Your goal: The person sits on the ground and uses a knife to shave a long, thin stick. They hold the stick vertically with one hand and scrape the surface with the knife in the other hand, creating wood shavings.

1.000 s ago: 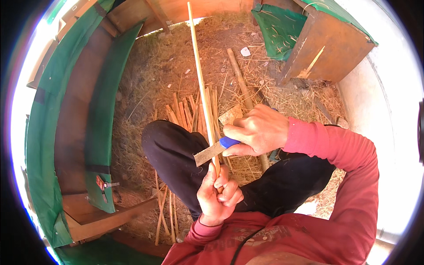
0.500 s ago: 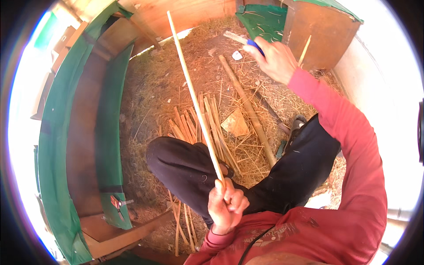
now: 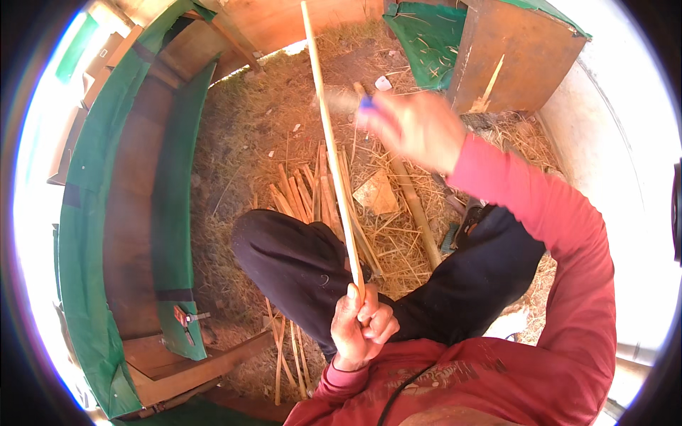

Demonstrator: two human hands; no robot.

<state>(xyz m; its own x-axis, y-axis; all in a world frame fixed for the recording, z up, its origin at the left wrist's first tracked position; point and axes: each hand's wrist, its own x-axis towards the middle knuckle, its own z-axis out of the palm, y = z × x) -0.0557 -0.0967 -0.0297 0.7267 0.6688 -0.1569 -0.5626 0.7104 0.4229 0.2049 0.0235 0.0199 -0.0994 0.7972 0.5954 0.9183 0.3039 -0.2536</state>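
Note:
My left hand point(image 3: 364, 326) is closed around the lower end of a long, pale wooden stick point(image 3: 331, 145), which rises away from me, leaning slightly left. To the right of the stick, my right hand point(image 3: 424, 130) grips a blue-handled knife point(image 3: 367, 104). Motion smears this hand and the blade, which points left toward the upper half of the stick. Whether the blade touches the wood cannot be made out. Beyond my bent left knee, several split wooden strips point(image 3: 302, 195) lie in a bundle on the ground.
A thick pole point(image 3: 414, 206) and a small square board point(image 3: 377, 193) lie on the straw-strewn ground. Along the left runs a green-covered wooden structure point(image 3: 91, 227), with a red tool point(image 3: 182, 317) on its lower panel. A brown box point(image 3: 518, 60) stands at the far right.
My right hand has swung left and a little nearer with the knife, toward the stick. The stick's far end has shifted right; my left hand keeps its hold.

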